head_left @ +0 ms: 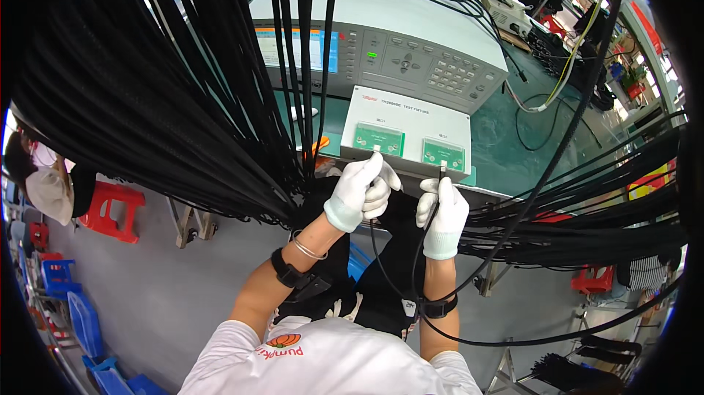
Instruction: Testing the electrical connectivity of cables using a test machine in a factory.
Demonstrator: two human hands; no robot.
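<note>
Everything turns on the short line from my right hand (pixel 444 212) straight ahead to the right green socket board (pixel 444 153) on the test fixture (pixel 413 131). I pinch a black cable (pixel 442 174) between thumb and fingers just behind its silver plug (pixel 443 167), and the plug's long axis points directly away from me, square to the fixture's front edge. Its tip meets the near edge of that board; whether it is fully seated or only at the mouth, I can't tell.

My left hand (pixel 365 188) is the nearer one to the left green socket board (pixel 379 138). Its fingers are curled in and the thumb reaches forward to the board's near edge. A thin black lead (pixel 373 237) drops from under that fist, so I judge I am gripping its end, though my glove hides most of it.

The two hands sit side by side, apart, each below its own board. Behind the fixture on the bench (pixel 506 138) stands a grey-fronted bench tester (pixel 422 25). The slack cable hangs toward my lap and crosses near my right wrist.
</note>
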